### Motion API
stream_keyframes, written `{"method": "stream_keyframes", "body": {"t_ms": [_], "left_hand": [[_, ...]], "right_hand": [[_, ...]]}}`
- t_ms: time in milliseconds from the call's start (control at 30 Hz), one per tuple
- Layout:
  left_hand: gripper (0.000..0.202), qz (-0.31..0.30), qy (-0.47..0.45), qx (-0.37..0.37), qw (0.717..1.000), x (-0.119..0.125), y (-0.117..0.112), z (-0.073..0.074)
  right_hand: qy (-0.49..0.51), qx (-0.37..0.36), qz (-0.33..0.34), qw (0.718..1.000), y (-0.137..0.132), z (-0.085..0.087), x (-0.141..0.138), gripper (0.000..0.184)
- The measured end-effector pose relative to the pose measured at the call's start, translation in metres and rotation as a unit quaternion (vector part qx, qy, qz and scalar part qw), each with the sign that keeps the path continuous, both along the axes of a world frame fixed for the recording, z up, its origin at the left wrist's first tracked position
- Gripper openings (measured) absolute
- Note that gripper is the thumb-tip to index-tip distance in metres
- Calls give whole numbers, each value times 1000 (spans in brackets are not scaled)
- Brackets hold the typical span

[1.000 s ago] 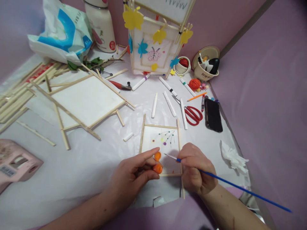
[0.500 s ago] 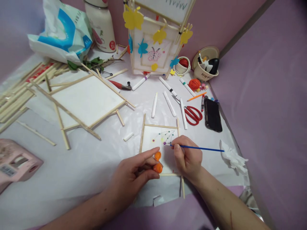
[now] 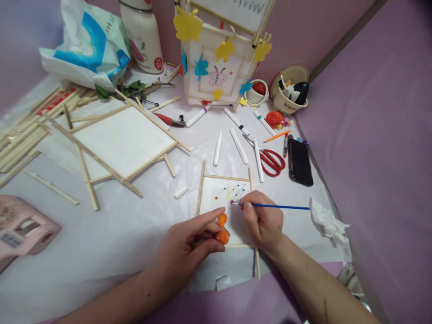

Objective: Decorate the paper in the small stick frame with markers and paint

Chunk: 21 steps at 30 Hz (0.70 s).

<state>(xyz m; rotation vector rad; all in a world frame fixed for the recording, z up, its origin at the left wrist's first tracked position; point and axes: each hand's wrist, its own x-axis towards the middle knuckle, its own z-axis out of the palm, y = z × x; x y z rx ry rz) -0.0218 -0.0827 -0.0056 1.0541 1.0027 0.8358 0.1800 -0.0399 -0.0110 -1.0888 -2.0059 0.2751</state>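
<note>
My right hand (image 3: 265,220) is closed around a thin blue paintbrush (image 3: 283,207). The brush tip touches a purple spot on a white paper panel (image 3: 211,202) framed with wooden sticks. Green dots joined by fine lines, a red dot and a pale yellow mark show on the panel. Between the thumb and fingers of my left hand (image 3: 192,243) is a small paint pot (image 3: 223,236) with its lid flipped up, orange inside. That hand rests over the panel's lower left part.
Several white markers (image 3: 238,146), red-handled scissors (image 3: 272,162) and a phone (image 3: 300,162) lie beyond the panel. A crumpled tissue (image 3: 327,220) is at right. Another stick frame (image 3: 124,139) lies at left. A lantern-like stick structure (image 3: 219,67) stands at the back.
The paintbrush's far end has swung slightly, and my right hand has shifted a little. The brush tip stays at the purple spot; my left hand and the paint pot hold still.
</note>
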Motion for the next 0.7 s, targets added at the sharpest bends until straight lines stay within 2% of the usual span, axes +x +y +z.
{"method": "stream_keyframes", "body": {"t_ms": [533,700], "left_hand": [[51,0,0,-5,1000,0,-1,1],[52,-2,-1,0,1000,0,0,0]], "right_hand": [[-5,5,-7,1000,1,0,0,14],[56,2,10,998,-2,0,2,15]]}}
